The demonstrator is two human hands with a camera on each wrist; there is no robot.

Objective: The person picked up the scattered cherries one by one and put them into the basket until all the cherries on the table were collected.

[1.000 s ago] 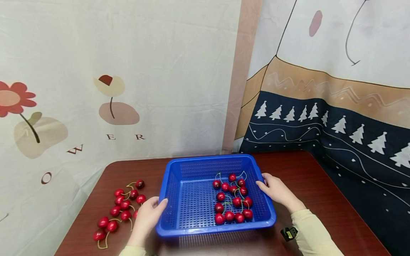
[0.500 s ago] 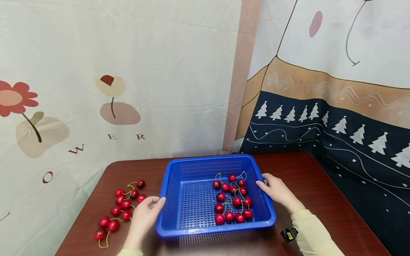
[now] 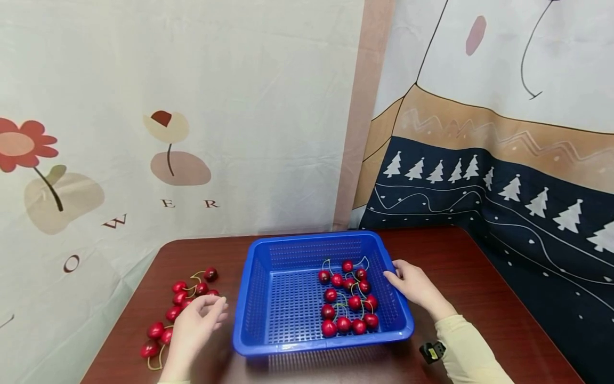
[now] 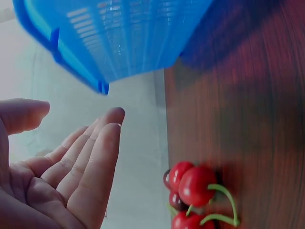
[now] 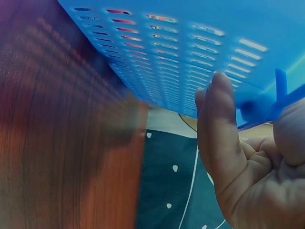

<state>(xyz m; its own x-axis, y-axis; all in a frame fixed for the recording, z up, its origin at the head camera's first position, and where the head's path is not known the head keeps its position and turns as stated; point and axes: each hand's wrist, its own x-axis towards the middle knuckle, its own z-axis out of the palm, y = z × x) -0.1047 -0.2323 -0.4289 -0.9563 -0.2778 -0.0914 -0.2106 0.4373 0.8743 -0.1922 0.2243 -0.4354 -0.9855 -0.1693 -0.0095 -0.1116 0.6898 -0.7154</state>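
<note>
A blue plastic basket (image 3: pixel 288 349) stands on the table, with several red cherries (image 3: pixel 354 303) in its right half. My right hand (image 3: pixel 416 288) grips the basket's right rim, thumb over the edge; in the right wrist view its fingers (image 5: pixel 220 114) lie against the slotted outer wall. To the left of the basket, my left hand (image 3: pixel 194 325) holds nothing and is apart from the rim. The left wrist view shows its fingers (image 4: pixel 90 176) extended, below the basket's edge. Loose cherries (image 3: pixel 155 330) with green stems lie on the table beside and partly behind that hand.
The dark red wooden table (image 3: pixel 460 277) runs back to a printed cloth (image 3: pixel 268 133) hanging behind it. Dark cloth with white trees (image 3: pixel 510 188) drops along the right side. A small black device (image 3: pixel 432 352) is at the right sleeve.
My left hand has let go of the basket's left rim and moved left, over toward the loose cherries. The right hand and the basket have hardly moved.
</note>
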